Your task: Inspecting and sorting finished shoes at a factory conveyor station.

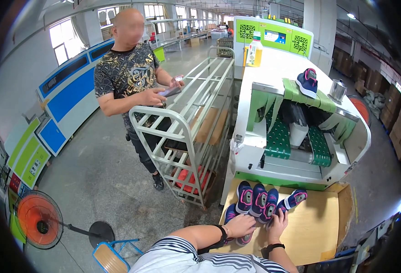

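Observation:
Several small navy sneakers with pink trim stand close together on a wooden board (316, 223) in front of me. My left hand (240, 226) is closed over a sneaker (244, 239) at the near side of the group, its fingers partly hiding it. On the right, a sneaker (296, 198) lies slanted away from the row, and my right hand (277, 224) has its fingers at the near end of it. Between my hands and the machine stand upright sneakers (244, 198), side by side. Another sneaker (230, 212) sits left of them, next to my left hand.
Behind the board rises a white conveyor machine (248, 157) with green belts (277, 139). On top are a sneaker (307, 83), a metal pot (337, 90) and a bottle (254, 50). Left are a metal rack (186, 132), a standing person (132, 82), a fan (39, 220) and a stool (111, 257).

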`<action>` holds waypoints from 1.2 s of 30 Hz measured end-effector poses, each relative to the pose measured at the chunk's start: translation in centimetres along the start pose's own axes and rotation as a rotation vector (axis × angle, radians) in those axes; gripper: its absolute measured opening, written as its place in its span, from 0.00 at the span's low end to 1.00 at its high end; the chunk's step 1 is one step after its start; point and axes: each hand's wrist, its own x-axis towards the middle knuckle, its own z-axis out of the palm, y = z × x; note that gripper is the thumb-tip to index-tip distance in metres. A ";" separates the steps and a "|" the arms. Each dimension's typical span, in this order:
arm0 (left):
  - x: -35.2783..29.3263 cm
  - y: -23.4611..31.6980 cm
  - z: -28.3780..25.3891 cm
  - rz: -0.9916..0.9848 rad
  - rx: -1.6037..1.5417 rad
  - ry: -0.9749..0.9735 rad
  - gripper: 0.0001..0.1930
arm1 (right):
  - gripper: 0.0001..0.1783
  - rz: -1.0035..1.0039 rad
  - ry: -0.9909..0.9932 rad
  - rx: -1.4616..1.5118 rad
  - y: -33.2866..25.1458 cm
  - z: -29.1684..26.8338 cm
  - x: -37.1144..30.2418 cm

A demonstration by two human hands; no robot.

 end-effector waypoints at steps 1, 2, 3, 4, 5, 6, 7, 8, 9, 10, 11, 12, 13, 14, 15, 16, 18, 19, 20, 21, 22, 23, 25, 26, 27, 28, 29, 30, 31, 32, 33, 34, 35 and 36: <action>0.0 0.1 -0.3 -0.022 0.008 -0.052 0.14 | 0.09 0.005 -0.002 -0.001 -0.2 -0.1 0.0; -0.1 -0.1 -0.5 -0.022 0.005 -0.055 0.14 | 0.09 0.008 -0.005 -0.003 -0.5 -0.1 0.2; -0.1 -0.1 -0.5 -0.016 0.015 -0.047 0.15 | 0.09 0.013 -0.012 0.014 -0.6 -0.2 0.2; -0.2 0.1 -0.4 -0.010 0.024 -0.041 0.15 | 0.10 0.019 -0.020 0.030 -0.7 -0.4 0.1; -0.4 0.5 -0.3 -0.011 0.015 -0.049 0.15 | 0.10 0.027 -0.028 0.027 -0.7 -0.9 -0.2; -0.4 0.4 -0.6 -0.015 0.017 -0.060 0.15 | 0.10 0.026 -0.030 0.016 -1.0 -1.0 -0.1; -0.6 0.5 -0.7 -0.019 0.016 -0.075 0.15 | 0.10 0.028 -0.035 0.004 -1.1 -1.0 -0.4; -0.8 0.9 -0.7 -0.004 -0.009 -0.012 0.15 | 0.12 0.035 -0.046 -0.002 -0.9 -1.0 -0.8; -0.8 0.8 -0.9 -0.004 -0.016 -0.034 0.15 | 0.12 0.033 -0.026 0.004 -0.8 -0.9 -1.2; -0.5 0.2 -1.2 -0.010 0.037 -0.013 0.15 | 0.13 0.011 -0.017 0.005 -0.5 -0.2 -0.7; -0.8 0.6 -0.9 -0.017 0.068 -0.009 0.14 | 0.13 0.008 -0.027 -0.005 -0.7 -0.4 -0.4; -1.1 1.2 -0.8 -0.007 0.026 -0.056 0.14 | 0.14 0.007 -0.012 -0.014 -0.9 -0.9 -0.4; -0.9 1.4 -1.0 -0.016 0.002 -0.050 0.14 | 0.14 0.013 0.008 -0.030 -0.9 -1.3 -0.2; -0.2 1.2 -1.4 -0.011 -0.023 -0.047 0.14 | 0.16 0.010 0.016 -0.024 -0.6 -1.4 -0.3; 1.2 0.7 -1.6 0.010 -0.047 -0.041 0.13 | 0.17 0.010 0.038 -0.028 -0.1 -1.1 0.1; 2.4 0.8 -1.9 -0.057 -0.092 -0.124 0.14 | 0.20 -0.020 0.015 -0.059 0.8 -0.9 0.4; 2.2 0.4 -2.9 -0.107 -0.097 -0.175 0.15 | 0.25 -0.046 -0.020 0.017 -1.3 -1.7 1.8; 1.9 0.2 -3.0 -0.090 -0.069 -0.124 0.16 | 0.25 -0.033 -0.093 0.005 -2.2 -2.2 2.5; 1.8 0.3 -2.8 -0.063 -0.034 -0.082 0.17 | 0.26 -0.013 -0.074 0.011 -2.1 -1.8 2.5; 1.5 0.0 -2.4 -0.050 0.009 -0.022 0.18 | 0.23 -0.007 -0.094 0.037 -2.1 -2.2 3.0; 1.6 -0.1 -2.0 -0.039 0.021 -0.045 0.18 | 0.22 0.081 -0.045 0.143 -2.1 -2.7 3.3; 1.3 0.0 -1.9 -0.045 0.042 -0.065 0.18 | 0.20 0.156 0.002 0.262 -2.1 -3.5 3.3; 1.0 0.6 -1.7 -0.049 0.034 -0.085 0.18 | 0.20 0.215 -0.001 0.278 -0.8 -5.2 4.3; 1.1 0.9 -1.7 -0.051 0.024 -0.089 0.18 | 0.22 0.179 -0.002 0.210 -0.2 -5.8 4.8; 0.7 1.1 -2.1 -0.064 0.023 -0.092 0.18 | 0.24 0.187 -0.027 0.175 0.3 -5.8 5.5; 0.2 0.8 -2.1 -0.074 0.006 -0.093 0.17 | 0.30 0.194 0.024 0.186 0.3 -5.7 6.6; 0.6 1.1 -2.0 -0.074 -0.022 -0.122 0.17 | 0.37 0.251 0.077 0.211 1.9 -5.1 7.0; 0.6 1.4 -1.6 -0.047 -0.032 -0.112 0.17 | 0.42 0.335 0.099 0.234 2.6 -5.1 7.9; 1.1 1.2 -1.2 -0.006 -0.049 -0.101 0.17 | 0.46 0.454 0.162 0.267 4.3 -4.6 8.6; 1.9 0.9 -1.1 -0.022 -0.042 -0.088 0.17 | 0.50 0.635 0.221 0.333 6.4 -4.2 9.1; 2.1 1.4 -0.9 -0.002 -0.046 -0.083 0.17 | 0.54 0.815 0.258 0.438 8.8 -3.4 9.8; 1.4 1.3 -1.0 -0.014 -0.034 -0.081 0.17 | 0.53 0.918 0.136 0.654 6.9 -3.2 12.1; 1.1 1.0 -1.9 -0.035 -0.009 -0.081 0.17 | 0.53 1.034 0.026 0.851 4.6 -3.8 14.2; 1.5 0.8 -1.7 -0.012 -0.005 -0.046 0.18 | 0.51 1.082 0.020 0.854 5.4 -3.0 14.7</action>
